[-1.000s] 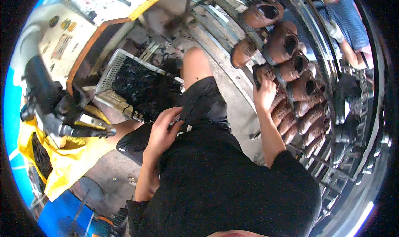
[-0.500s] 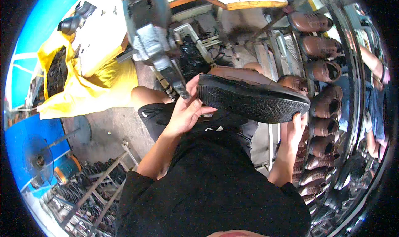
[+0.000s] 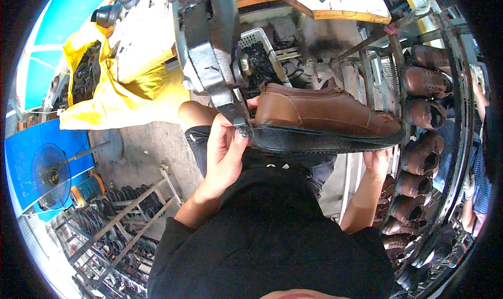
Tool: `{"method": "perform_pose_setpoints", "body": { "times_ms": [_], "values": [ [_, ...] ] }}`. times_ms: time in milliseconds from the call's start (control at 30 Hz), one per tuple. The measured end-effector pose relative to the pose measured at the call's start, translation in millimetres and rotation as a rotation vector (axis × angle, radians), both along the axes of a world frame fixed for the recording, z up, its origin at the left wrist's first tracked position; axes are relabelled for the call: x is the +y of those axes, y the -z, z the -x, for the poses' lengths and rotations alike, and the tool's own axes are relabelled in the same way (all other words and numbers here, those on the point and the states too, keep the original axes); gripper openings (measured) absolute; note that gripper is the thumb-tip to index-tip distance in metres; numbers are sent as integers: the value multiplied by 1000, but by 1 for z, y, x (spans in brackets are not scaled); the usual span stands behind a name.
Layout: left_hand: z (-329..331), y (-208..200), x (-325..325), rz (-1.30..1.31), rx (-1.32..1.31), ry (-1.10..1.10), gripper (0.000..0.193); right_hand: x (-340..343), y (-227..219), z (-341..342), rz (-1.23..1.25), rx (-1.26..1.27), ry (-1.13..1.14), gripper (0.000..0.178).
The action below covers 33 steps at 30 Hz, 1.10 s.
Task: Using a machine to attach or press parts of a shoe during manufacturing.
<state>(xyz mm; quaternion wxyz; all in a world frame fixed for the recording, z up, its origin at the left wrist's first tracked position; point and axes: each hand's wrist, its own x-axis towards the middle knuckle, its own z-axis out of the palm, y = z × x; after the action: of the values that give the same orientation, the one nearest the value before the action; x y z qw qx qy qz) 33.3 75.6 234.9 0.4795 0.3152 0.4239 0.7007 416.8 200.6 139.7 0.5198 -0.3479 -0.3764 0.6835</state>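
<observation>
A brown leather shoe (image 3: pixel 314 113) with a thick black sole (image 3: pixel 325 140) lies sideways across my lap, upper facing away, heel to the left and toe to the right. My left hand (image 3: pixel 226 155) is closed on the heel end, thumb and finger pinching at the sole's edge. Right at that corner the narrow foot of a dark sewing-type machine arm (image 3: pixel 209 63) comes down; whether it touches the sole, I cannot tell. My right hand (image 3: pixel 377 161) grips the toe end from below, its fingers partly hidden under the sole.
On the right, a metal rack (image 3: pixel 456 89) carries several brown shoes (image 3: pixel 423 152). A white basket (image 3: pixel 262 37) of black scraps sits beyond the machine. At left are a yellow sheet (image 3: pixel 131 100), a fan (image 3: pixel 52 176) and a rack with dark soles (image 3: pixel 120 204). Another person (image 3: pixel 479 162) is at far right.
The shoe has rolled so its brown side shows instead of the tread. Its heel edge now meets the machine's foot. Both hands still hold it, and the view has shifted slightly.
</observation>
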Motion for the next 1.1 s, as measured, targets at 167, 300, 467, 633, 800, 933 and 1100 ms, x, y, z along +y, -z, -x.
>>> {"method": "perform_pose_setpoints", "body": {
  "times_ms": [167,300,467,633,800,933,1100],
  "values": [
    [0,-3,-3,44,-65,1,45,27,-43,19,-69,-37,-15,98],
    [1,7,1,-63,-186,-55,40,52,-70,35,-141,132,-148,81],
    [16,53,-13,-76,-338,-90,39,80,-76,29,281,168,132,88],
    [31,46,-21,15,-370,-238,19,71,-104,92,-358,-172,-342,97],
    [64,52,-43,20,-317,-346,28,49,-95,137,-251,-190,-373,93],
    [83,44,-47,178,-255,-575,15,35,-87,170,-286,-277,-435,85],
    [121,54,-69,153,-125,-463,12,21,-77,198,-226,-127,-482,80]
  ]
}}
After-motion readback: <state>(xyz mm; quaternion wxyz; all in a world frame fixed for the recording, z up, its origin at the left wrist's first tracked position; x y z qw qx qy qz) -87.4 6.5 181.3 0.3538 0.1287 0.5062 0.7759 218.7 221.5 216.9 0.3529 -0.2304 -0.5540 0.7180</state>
